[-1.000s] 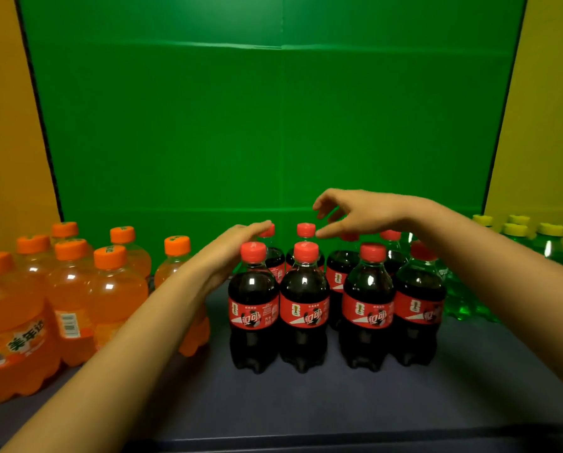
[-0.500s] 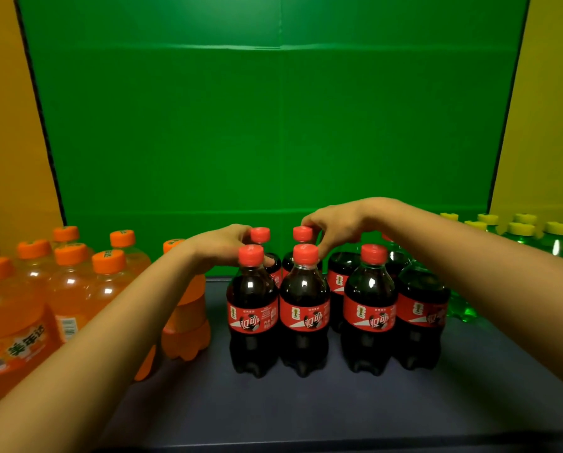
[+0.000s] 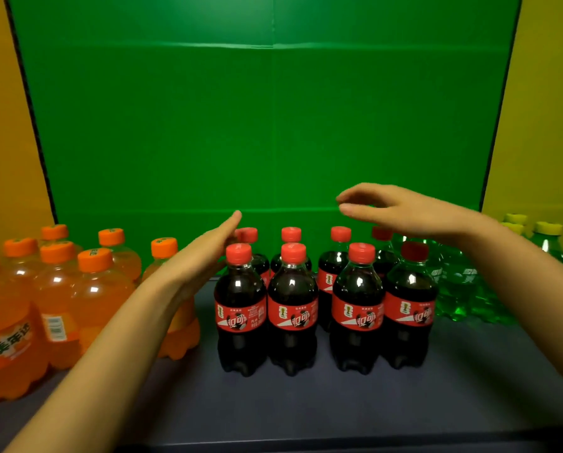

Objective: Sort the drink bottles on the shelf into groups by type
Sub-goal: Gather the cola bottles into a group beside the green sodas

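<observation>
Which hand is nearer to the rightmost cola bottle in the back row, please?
Right. The right hand hovers just above the red cap of that cola bottle; the left hand is across the group, beside the back-left bottle.

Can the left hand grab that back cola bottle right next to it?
Probably yes. The open left hand is right beside the cap of the back-left cola bottle, with nothing between them.
</observation>
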A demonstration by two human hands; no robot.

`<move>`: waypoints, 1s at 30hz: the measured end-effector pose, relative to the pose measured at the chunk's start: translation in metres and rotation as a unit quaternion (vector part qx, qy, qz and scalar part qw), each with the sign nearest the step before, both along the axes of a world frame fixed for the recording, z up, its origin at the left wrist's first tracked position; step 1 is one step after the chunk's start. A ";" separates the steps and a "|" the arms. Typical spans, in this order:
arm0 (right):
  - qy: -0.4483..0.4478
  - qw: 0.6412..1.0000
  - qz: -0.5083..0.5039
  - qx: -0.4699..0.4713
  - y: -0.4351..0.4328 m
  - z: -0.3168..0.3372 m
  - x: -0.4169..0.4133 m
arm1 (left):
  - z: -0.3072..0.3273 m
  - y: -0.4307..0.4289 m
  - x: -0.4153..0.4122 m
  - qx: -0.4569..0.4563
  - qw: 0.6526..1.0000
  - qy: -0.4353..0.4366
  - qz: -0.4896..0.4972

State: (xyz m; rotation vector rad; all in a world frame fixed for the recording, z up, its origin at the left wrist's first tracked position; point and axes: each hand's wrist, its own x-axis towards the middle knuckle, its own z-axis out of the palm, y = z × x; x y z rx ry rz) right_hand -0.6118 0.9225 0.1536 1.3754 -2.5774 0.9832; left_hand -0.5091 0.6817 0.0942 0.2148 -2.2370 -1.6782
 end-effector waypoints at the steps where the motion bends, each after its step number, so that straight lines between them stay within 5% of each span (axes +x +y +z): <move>1: -0.014 0.998 -0.012 -0.054 0.014 -0.008 0.001 | -0.004 0.006 0.004 0.022 1.000 0.018 0.012; 6: -0.101 0.963 -0.050 -0.245 0.049 -0.070 0.001 | -0.028 0.032 0.016 0.135 0.984 0.109 0.041; 16: -0.294 0.853 0.028 -0.430 0.036 -0.142 -0.017 | -0.062 0.037 0.013 0.221 0.956 0.185 0.064; 30: -0.330 0.823 0.003 -0.462 0.022 -0.147 -0.015 | -0.065 0.048 0.011 0.228 0.955 0.189 0.031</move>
